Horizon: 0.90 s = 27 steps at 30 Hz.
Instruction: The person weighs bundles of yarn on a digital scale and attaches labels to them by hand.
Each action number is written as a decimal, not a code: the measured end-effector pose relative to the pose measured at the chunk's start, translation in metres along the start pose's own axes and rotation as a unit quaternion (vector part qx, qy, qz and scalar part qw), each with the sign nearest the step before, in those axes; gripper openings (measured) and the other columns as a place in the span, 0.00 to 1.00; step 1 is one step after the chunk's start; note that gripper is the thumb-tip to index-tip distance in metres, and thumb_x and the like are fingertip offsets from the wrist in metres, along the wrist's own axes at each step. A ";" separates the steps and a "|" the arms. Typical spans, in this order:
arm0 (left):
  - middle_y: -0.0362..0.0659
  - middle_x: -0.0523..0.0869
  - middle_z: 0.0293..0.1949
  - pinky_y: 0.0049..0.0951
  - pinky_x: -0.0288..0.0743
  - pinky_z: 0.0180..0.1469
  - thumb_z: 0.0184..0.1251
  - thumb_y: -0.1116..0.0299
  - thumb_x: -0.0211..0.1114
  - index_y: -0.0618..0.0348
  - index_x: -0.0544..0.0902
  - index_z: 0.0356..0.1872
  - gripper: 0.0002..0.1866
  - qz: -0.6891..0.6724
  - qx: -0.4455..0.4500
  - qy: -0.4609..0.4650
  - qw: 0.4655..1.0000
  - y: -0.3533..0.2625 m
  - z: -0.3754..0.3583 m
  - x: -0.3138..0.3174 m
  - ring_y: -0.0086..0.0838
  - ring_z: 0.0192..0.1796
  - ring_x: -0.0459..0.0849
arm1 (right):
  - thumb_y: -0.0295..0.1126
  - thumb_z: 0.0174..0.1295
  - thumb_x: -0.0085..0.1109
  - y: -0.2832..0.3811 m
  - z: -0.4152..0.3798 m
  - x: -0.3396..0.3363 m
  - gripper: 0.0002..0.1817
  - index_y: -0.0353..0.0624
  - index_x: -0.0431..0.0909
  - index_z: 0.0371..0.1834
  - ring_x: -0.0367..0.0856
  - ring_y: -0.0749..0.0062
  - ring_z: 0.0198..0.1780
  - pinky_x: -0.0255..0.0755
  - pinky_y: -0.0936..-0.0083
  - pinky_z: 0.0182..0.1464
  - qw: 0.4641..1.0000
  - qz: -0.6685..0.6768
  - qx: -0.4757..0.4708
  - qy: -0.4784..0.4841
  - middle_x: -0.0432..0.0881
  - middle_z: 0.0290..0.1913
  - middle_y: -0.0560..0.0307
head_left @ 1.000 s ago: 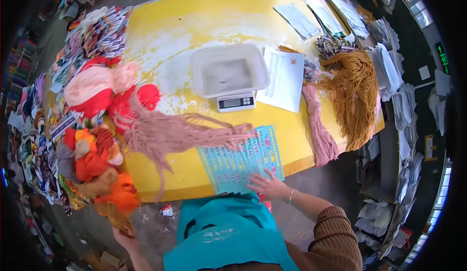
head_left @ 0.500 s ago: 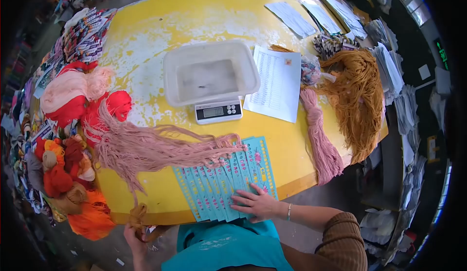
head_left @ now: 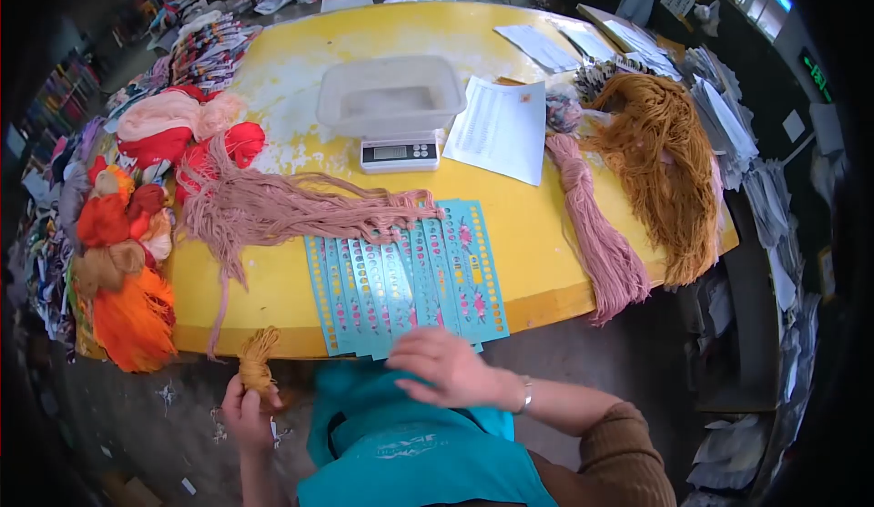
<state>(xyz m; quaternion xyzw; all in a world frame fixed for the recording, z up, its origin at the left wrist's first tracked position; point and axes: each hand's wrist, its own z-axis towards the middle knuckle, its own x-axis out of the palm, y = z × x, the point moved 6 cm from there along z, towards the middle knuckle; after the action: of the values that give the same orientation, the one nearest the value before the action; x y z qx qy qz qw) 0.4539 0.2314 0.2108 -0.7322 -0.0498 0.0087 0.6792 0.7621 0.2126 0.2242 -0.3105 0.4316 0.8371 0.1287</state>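
Observation:
My left hand (head_left: 248, 416) is closed round a small bundled hank of golden-brown yarn (head_left: 259, 361) at the front edge of the table. Slightly blurred, my right hand (head_left: 446, 366) hangs over my lap, just off the near edge of the cards, its fingers loosely bent and apart with nothing seen in them. Several turquoise cards with punched holes and pink flower prints (head_left: 373, 288) lie fanned out and overlapping. Long strands of dusty-pink yarn (head_left: 291, 207) stretch across their top edge.
A clear plastic tub (head_left: 391, 125) sits on a digital scale (head_left: 399, 154). Red and pink skeins (head_left: 164, 134) and orange yarn (head_left: 137, 320) line the left side. To the right are a printed sheet (head_left: 496, 134), a pink hank (head_left: 596, 234) and ochre yarn (head_left: 660, 170).
My right hand has lifted off the cards and drawn back to the left over my lap. My left hand has raised the golden-brown hank a little. The head view has tilted up.

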 end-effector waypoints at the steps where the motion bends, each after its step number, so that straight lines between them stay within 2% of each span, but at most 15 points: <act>1: 0.45 0.82 0.33 0.24 0.77 0.37 0.66 0.75 0.46 0.68 0.75 0.46 0.12 -0.006 0.014 0.006 1.000 -0.009 -0.007 0.012 0.24 0.30 0.79 | 0.30 0.57 0.67 0.012 0.005 0.013 0.14 0.40 0.81 0.46 0.82 0.57 0.52 0.78 0.64 0.51 0.997 0.077 0.007 0.001 0.83 0.48 0.51; 5: 0.49 0.84 0.38 0.29 0.80 0.46 0.65 0.78 0.49 0.70 0.71 0.50 0.14 0.028 0.075 0.071 0.994 -0.038 -0.036 0.057 0.29 0.39 0.85 | 0.30 0.59 0.66 0.054 0.041 0.049 0.21 0.37 0.75 0.54 0.83 0.56 0.50 0.77 0.64 0.54 0.959 0.277 0.051 -0.025 0.81 0.52 0.49; 6: 0.49 0.84 0.39 0.29 0.80 0.47 0.65 0.79 0.50 0.69 0.71 0.51 0.13 0.048 0.102 0.078 0.991 -0.044 -0.041 0.065 0.29 0.40 0.85 | 0.32 0.60 0.65 0.057 0.043 0.061 0.24 0.39 0.73 0.59 0.83 0.53 0.45 0.77 0.66 0.49 0.939 0.333 0.085 -0.032 0.82 0.44 0.47; 8: 0.51 0.83 0.40 0.32 0.79 0.47 0.62 0.79 0.56 0.68 0.72 0.48 0.13 0.078 0.116 0.070 0.988 -0.034 -0.044 0.057 0.33 0.39 0.85 | 0.32 0.60 0.64 0.060 0.047 0.074 0.23 0.39 0.73 0.58 0.83 0.53 0.45 0.77 0.67 0.48 0.937 0.340 0.072 -0.047 0.82 0.44 0.47; 9: 0.51 0.82 0.40 0.34 0.78 0.46 0.60 0.78 0.59 0.67 0.73 0.47 0.13 0.188 0.196 0.059 0.961 -0.040 -0.044 0.052 0.36 0.40 0.84 | 0.32 0.61 0.64 0.060 0.049 0.078 0.22 0.39 0.74 0.58 0.83 0.53 0.44 0.77 0.68 0.47 0.934 0.347 0.059 -0.063 0.82 0.44 0.47; 10: 0.52 0.82 0.40 0.35 0.77 0.46 0.58 0.77 0.61 0.65 0.74 0.46 0.14 0.294 0.273 0.046 0.915 -0.047 -0.042 0.052 0.39 0.41 0.83 | 0.33 0.63 0.63 0.060 0.053 0.079 0.18 0.38 0.76 0.53 0.82 0.59 0.38 0.76 0.70 0.40 0.920 0.374 0.046 -0.105 0.82 0.40 0.47; 11: 0.52 0.82 0.40 0.35 0.77 0.46 0.58 0.77 0.61 0.65 0.74 0.46 0.14 0.294 0.273 0.046 0.915 -0.050 -0.040 0.052 0.39 0.41 0.83 | 0.33 0.63 0.63 0.056 0.052 0.082 0.18 0.38 0.76 0.53 0.82 0.59 0.38 0.76 0.70 0.40 0.920 0.374 0.047 -0.105 0.82 0.40 0.47; 13: 0.51 0.76 0.42 0.36 0.75 0.48 0.52 0.76 0.66 0.63 0.77 0.44 0.16 0.382 0.311 -0.023 0.870 -0.068 -0.042 0.053 0.43 0.46 0.77 | 0.34 0.65 0.62 0.035 0.047 0.099 0.13 0.37 0.77 0.46 0.78 0.68 0.32 0.73 0.73 0.35 0.903 0.393 0.172 -0.036 0.81 0.35 0.50; 14: 0.51 0.76 0.44 0.37 0.75 0.48 0.52 0.76 0.67 0.63 0.78 0.45 0.16 0.386 0.336 0.006 0.859 -0.070 -0.039 0.059 0.43 0.47 0.77 | 0.33 0.67 0.60 0.031 0.047 0.107 0.12 0.36 0.75 0.45 0.73 0.76 0.30 0.70 0.76 0.32 0.880 0.430 0.203 -0.003 0.78 0.30 0.53; 15: 0.51 0.75 0.45 0.37 0.76 0.47 0.52 0.76 0.67 0.63 0.79 0.45 0.17 0.389 0.361 0.034 0.847 -0.073 -0.036 0.064 0.44 0.47 0.77 | 0.31 0.67 0.59 0.031 0.049 0.108 0.11 0.36 0.74 0.47 0.72 0.77 0.31 0.70 0.77 0.34 0.864 0.458 0.208 0.017 0.78 0.31 0.54; 16: 0.51 0.75 0.47 0.35 0.77 0.46 0.53 0.77 0.68 0.62 0.81 0.47 0.18 0.421 0.351 0.084 0.832 -0.071 -0.033 0.070 0.41 0.47 0.78 | 0.30 0.68 0.58 0.031 0.051 0.108 0.11 0.36 0.73 0.48 0.72 0.79 0.32 0.71 0.77 0.35 0.848 0.485 0.212 0.038 0.77 0.31 0.55; 18: 0.51 0.75 0.48 0.33 0.77 0.46 0.53 0.78 0.68 0.62 0.82 0.48 0.18 0.425 0.334 0.097 0.836 -0.062 -0.019 0.071 0.40 0.46 0.78 | 0.29 0.69 0.57 0.032 0.056 0.101 0.12 0.35 0.71 0.51 0.71 0.80 0.34 0.71 0.79 0.38 0.835 0.514 0.193 0.024 0.77 0.32 0.56; 20: 0.50 0.76 0.49 0.31 0.77 0.46 0.52 0.81 0.68 0.63 0.82 0.48 0.19 0.429 0.302 0.098 0.846 -0.063 -0.007 0.073 0.38 0.46 0.79 | 0.28 0.68 0.57 0.026 0.057 0.106 0.13 0.34 0.72 0.52 0.72 0.80 0.36 0.72 0.79 0.40 0.791 0.561 0.238 0.064 0.78 0.34 0.55; 24: 0.50 0.76 0.48 0.32 0.78 0.46 0.50 0.81 0.68 0.64 0.81 0.50 0.21 0.412 0.249 0.116 0.869 -0.056 0.006 0.068 0.40 0.45 0.80 | 0.27 0.67 0.57 0.016 0.058 0.107 0.13 0.33 0.72 0.52 0.73 0.80 0.37 0.71 0.79 0.40 0.801 0.546 0.244 0.023 0.78 0.35 0.54; 27: 0.50 0.76 0.47 0.33 0.78 0.46 0.48 0.81 0.68 0.63 0.80 0.52 0.25 0.407 0.235 0.102 0.877 -0.046 0.010 0.061 0.41 0.45 0.80 | 0.27 0.66 0.57 0.013 0.062 0.099 0.14 0.33 0.73 0.53 0.74 0.74 0.34 0.72 0.77 0.39 0.841 0.481 0.246 0.017 0.79 0.34 0.51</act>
<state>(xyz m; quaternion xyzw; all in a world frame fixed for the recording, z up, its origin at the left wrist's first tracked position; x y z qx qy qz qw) 0.5110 0.2499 0.2590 -0.5037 0.3259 0.2212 0.7689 0.6535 0.2498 0.1969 -0.0364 0.7202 0.6550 -0.2255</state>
